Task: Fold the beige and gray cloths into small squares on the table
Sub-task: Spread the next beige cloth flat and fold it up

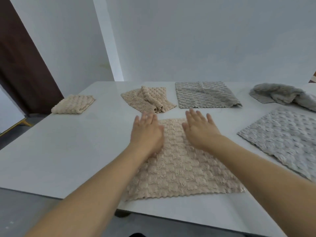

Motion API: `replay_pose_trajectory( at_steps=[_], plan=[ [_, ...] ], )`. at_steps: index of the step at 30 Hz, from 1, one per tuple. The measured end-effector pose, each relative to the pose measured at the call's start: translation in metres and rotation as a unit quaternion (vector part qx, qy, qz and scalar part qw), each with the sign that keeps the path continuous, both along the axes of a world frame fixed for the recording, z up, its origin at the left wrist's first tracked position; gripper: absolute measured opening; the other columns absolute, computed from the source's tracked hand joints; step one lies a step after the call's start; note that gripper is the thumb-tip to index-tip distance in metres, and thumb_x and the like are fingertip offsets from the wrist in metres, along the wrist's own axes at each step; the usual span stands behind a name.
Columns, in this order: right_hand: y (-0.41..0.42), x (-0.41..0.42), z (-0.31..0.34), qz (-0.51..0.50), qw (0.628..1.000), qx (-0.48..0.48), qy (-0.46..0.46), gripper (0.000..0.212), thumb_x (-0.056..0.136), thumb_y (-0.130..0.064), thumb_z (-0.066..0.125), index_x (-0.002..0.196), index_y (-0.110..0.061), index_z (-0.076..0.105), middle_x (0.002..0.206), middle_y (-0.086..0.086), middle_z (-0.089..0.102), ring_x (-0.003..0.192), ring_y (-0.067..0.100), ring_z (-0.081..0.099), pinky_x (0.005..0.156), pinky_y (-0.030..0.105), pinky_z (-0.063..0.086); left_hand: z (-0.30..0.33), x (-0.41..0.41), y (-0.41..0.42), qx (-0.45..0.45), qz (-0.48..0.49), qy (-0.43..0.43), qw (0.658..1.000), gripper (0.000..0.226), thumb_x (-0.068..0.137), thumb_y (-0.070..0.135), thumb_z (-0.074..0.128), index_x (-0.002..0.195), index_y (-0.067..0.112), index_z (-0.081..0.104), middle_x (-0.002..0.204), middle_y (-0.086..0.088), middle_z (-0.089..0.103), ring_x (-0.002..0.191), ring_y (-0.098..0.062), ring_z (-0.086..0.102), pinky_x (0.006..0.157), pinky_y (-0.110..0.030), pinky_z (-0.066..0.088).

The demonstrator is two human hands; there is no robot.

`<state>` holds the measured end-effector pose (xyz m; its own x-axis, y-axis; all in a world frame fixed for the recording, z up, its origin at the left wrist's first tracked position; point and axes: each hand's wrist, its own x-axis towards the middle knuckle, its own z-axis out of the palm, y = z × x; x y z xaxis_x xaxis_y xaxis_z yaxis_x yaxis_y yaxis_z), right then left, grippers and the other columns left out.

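A beige textured cloth (181,170) lies spread flat on the white table (68,151) in front of me. My left hand (147,132) is over its far left part with straight fingers, and my right hand (200,129) is over its far right part, also flat. A small folded beige square (73,104) sits at the far left. Another beige cloth (148,99), partly rolled, lies at the back centre. A flat gray cloth (206,94) lies beside it.
A second gray cloth (283,141) lies flat at the right edge, and a crumpled gray cloth (282,96) is behind it. A dark brown door (20,65) stands at the left beyond the table. The table's near edge runs just below the spread cloth.
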<state>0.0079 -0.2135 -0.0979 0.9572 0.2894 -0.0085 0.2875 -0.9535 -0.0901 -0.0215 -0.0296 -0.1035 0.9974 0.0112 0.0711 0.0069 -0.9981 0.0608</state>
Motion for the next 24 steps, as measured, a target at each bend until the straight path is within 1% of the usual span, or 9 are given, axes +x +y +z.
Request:
replay_pose_trajectory(
  at_steps=[2, 3, 7, 11, 14, 18, 21, 23, 24],
  plan=[
    [0.012, -0.022, -0.012, 0.036, 0.999, 0.029, 0.018, 0.059, 0.103, -0.041, 0.008, 0.155, -0.017, -0.004, 0.162, -0.001, -0.011, 0.149, 0.018, -0.01, 0.121, 0.043, -0.006, -0.012, -0.021, -0.021, -0.069, -0.028, 0.02, 0.997, 0.061, 0.104, 0.042, 0.014, 0.157, 0.014, 0.006, 0.165, -0.002, -0.001, 0.151, -0.02, -0.005, 0.122, -0.044, -0.003],
    [0.013, -0.031, -0.02, 0.039, 0.998, 0.035, 0.032, 0.058, 0.103, -0.041, 0.009, 0.155, -0.018, -0.002, 0.162, -0.001, -0.009, 0.149, 0.017, -0.009, 0.12, 0.042, -0.006, -0.02, -0.028, -0.025, -0.074, -0.032, 0.034, 0.996, 0.06, 0.104, 0.042, 0.014, 0.158, 0.016, 0.006, 0.165, 0.001, -0.001, 0.151, -0.017, -0.005, 0.122, -0.042, -0.004],
    [0.009, -0.031, -0.03, 0.021, 0.998, 0.049, 0.035, 0.058, 0.103, -0.041, 0.01, 0.156, -0.019, 0.001, 0.163, -0.004, -0.006, 0.149, 0.016, -0.008, 0.12, 0.04, -0.006, -0.03, -0.026, -0.021, -0.057, -0.016, 0.037, 0.998, 0.06, 0.103, 0.043, 0.013, 0.158, 0.019, 0.003, 0.165, 0.004, -0.004, 0.151, -0.015, -0.008, 0.122, -0.04, -0.006],
    [0.006, -0.032, -0.029, 0.022, 0.998, 0.046, 0.036, 0.058, 0.102, -0.042, 0.008, 0.155, -0.021, -0.001, 0.162, -0.005, -0.008, 0.149, 0.014, -0.009, 0.12, 0.038, -0.007, -0.029, -0.031, -0.016, -0.06, -0.021, 0.045, 0.997, 0.06, 0.103, 0.044, 0.011, 0.158, 0.021, 0.002, 0.165, 0.005, -0.004, 0.151, -0.013, -0.008, 0.122, -0.038, -0.006],
    [-0.014, -0.031, -0.028, 0.008, 0.999, 0.037, 0.039, 0.058, 0.102, -0.043, 0.007, 0.155, -0.023, -0.003, 0.162, -0.006, -0.011, 0.148, 0.012, -0.011, 0.12, 0.038, -0.007, -0.027, -0.037, 0.006, -0.065, -0.008, 0.046, 0.997, 0.059, 0.104, 0.044, 0.011, 0.158, 0.022, 0.001, 0.165, 0.007, -0.006, 0.15, -0.012, -0.008, 0.122, -0.037, -0.006],
    [-0.048, -0.031, -0.027, -0.049, 0.998, 0.013, 0.047, 0.058, 0.101, -0.043, 0.006, 0.155, -0.023, -0.004, 0.162, -0.005, -0.011, 0.149, 0.018, -0.011, 0.12, 0.042, -0.008, -0.025, -0.053, 0.043, -0.065, 0.033, 0.058, 0.996, 0.059, 0.104, 0.044, 0.01, 0.158, 0.022, -0.001, 0.165, 0.006, -0.007, 0.151, -0.013, -0.007, 0.122, -0.038, -0.005],
    [-0.048, -0.036, -0.022, -0.08, 0.996, -0.02, 0.045, 0.06, 0.101, -0.041, 0.005, 0.155, -0.019, -0.004, 0.162, -0.002, -0.011, 0.148, 0.02, -0.016, 0.118, 0.046, -0.013, -0.022, -0.059, 0.049, -0.049, 0.06, 0.07, 0.995, 0.06, 0.104, 0.044, 0.009, 0.158, 0.02, -0.001, 0.165, 0.003, -0.006, 0.151, -0.017, -0.007, 0.122, -0.042, -0.007],
    [-0.036, -0.042, -0.016, -0.077, 0.996, -0.025, 0.022, 0.061, 0.101, -0.04, 0.006, 0.155, -0.015, -0.003, 0.162, 0.0, -0.012, 0.147, 0.02, -0.019, 0.118, 0.047, -0.014, -0.016, -0.06, 0.04, -0.025, 0.079, 0.048, 0.995, 0.06, 0.103, 0.041, 0.01, 0.157, 0.016, 0.002, 0.165, 0.0, -0.004, 0.151, -0.019, -0.008, 0.121, -0.044, -0.008],
    [-0.029, -0.048, -0.014, -0.065, 0.998, -0.012, 0.01, 0.061, 0.101, -0.04, 0.007, 0.155, -0.014, -0.004, 0.162, 0.001, -0.013, 0.147, 0.02, -0.019, 0.118, 0.046, -0.014, -0.012, -0.062, 0.031, -0.027, 0.078, 0.027, 0.996, 0.06, 0.103, 0.039, 0.011, 0.157, 0.014, 0.003, 0.165, -0.001, -0.004, 0.151, -0.019, -0.008, 0.121, -0.044, -0.008]
  ],
)
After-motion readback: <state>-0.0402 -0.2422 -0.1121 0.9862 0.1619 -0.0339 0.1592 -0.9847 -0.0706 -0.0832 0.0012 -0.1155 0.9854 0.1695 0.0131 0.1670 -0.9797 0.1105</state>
